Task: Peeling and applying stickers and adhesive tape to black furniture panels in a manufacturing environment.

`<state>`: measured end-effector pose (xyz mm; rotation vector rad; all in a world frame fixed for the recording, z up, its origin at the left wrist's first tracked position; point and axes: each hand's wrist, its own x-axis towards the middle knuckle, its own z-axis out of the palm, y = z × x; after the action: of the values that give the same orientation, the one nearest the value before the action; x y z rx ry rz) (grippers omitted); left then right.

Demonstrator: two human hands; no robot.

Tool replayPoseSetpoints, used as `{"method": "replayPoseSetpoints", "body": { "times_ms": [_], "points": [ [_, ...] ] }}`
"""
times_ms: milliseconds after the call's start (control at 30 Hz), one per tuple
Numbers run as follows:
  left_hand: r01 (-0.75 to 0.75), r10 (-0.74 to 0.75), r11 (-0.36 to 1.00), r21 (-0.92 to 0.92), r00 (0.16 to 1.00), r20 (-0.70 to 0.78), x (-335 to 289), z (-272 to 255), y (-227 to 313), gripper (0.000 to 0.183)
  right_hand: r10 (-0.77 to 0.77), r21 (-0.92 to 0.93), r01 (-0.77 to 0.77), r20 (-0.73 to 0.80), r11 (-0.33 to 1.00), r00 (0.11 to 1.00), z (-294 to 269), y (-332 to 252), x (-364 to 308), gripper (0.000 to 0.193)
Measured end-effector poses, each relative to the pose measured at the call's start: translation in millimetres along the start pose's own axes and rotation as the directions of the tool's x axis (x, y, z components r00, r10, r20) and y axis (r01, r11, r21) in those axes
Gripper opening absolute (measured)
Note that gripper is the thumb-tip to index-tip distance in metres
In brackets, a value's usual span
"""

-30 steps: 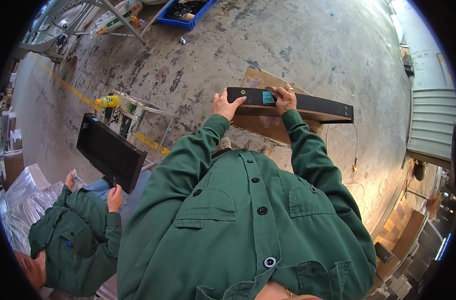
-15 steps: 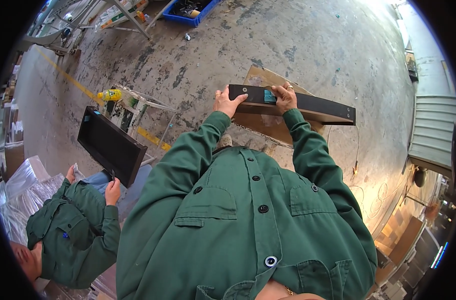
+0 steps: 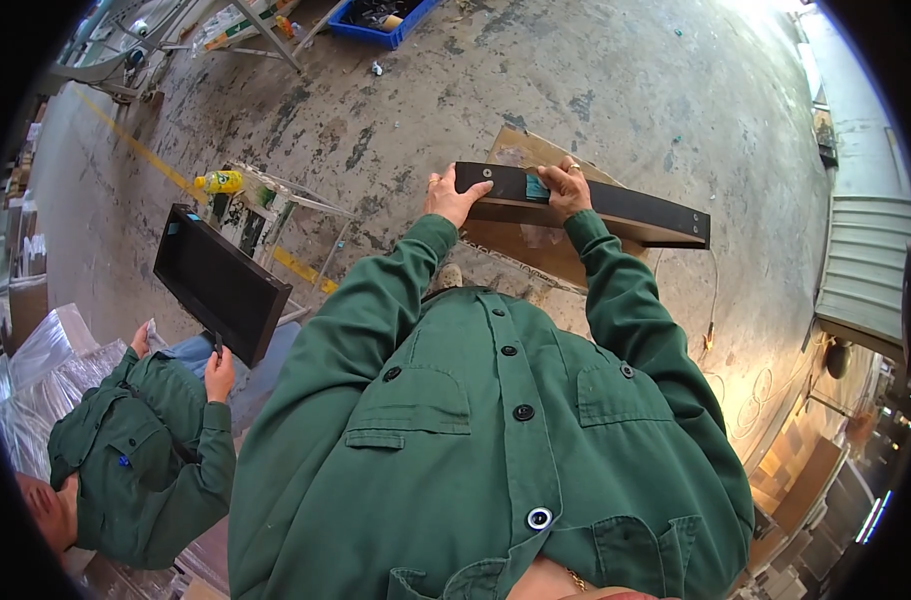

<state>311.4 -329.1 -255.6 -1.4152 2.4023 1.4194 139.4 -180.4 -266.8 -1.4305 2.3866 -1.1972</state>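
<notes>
A long black wooden frame [image 3: 636,208] stands in front of me, its narrow side facing up. My left hand [image 3: 453,196] grips its left end, the thumb lying on top beside a screw hole. My right hand [image 3: 568,190] is closed over the frame's top beside a teal patch [image 3: 537,188]. Its bent fingers touch the far edge of the patch; whatever they pinch is hidden. Screw holes also show at the frame's right end. Under the frame lies a brown board [image 3: 521,240], partly covered.
On my left, a seated person [image 3: 141,450] in green works with a shallow black box [image 3: 221,290]. Beyond the box, a yellow bottle [image 3: 219,182] stands on a paint-stained stool [image 3: 261,212]. A blue crate [image 3: 381,36] sits at the back; a cord [image 3: 714,300] hangs at right.
My right hand has shifted very slightly along the frame toward the left, by the teal patch. The left hand keeps its grip. The other person's right hand has moved a little.
</notes>
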Motion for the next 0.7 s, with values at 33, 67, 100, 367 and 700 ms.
{"method": "replayPoseSetpoints", "body": {
  "times_ms": [33, 67, 100, 367, 700],
  "points": [
    [0.002, -0.002, 1.0, 0.0, 1.0, -0.002, 0.0, 0.3, -0.3, 0.088, 0.002, -0.001, -0.002, 0.01, 1.0, 1.0, -0.2, -0.4, -0.1, 0.007],
    [0.0, 0.0, 1.0, 0.008, 1.0, -0.008, 0.1, 0.5, -0.5, 0.088, 0.004, -0.002, -0.004, 0.02, 1.0, 1.0, -0.3, -0.9, -0.2, 0.008],
    [0.002, -0.002, 1.0, 0.016, 1.0, -0.01, 0.2, 0.6, -0.9, 0.088, 0.004, 0.0, -0.004, 0.023, 1.0, 1.0, -0.4, -1.3, -0.2, 0.008],
    [0.008, -0.008, 1.0, 0.007, 1.0, -0.008, -3.2, -2.3, 2.5, 0.088, -0.019, -0.011, 0.02, 0.065, 1.0, 0.998, -0.8, 1.6, 1.0, 0.006],
    [-0.008, 0.008, 1.0, 0.008, 0.999, -0.046, -5.9, -3.4, 4.9, 0.091, -0.071, 0.022, 0.069, 0.12, 0.997, 0.99, -4.4, 3.9, 3.4, 0.006]
  ]
}}
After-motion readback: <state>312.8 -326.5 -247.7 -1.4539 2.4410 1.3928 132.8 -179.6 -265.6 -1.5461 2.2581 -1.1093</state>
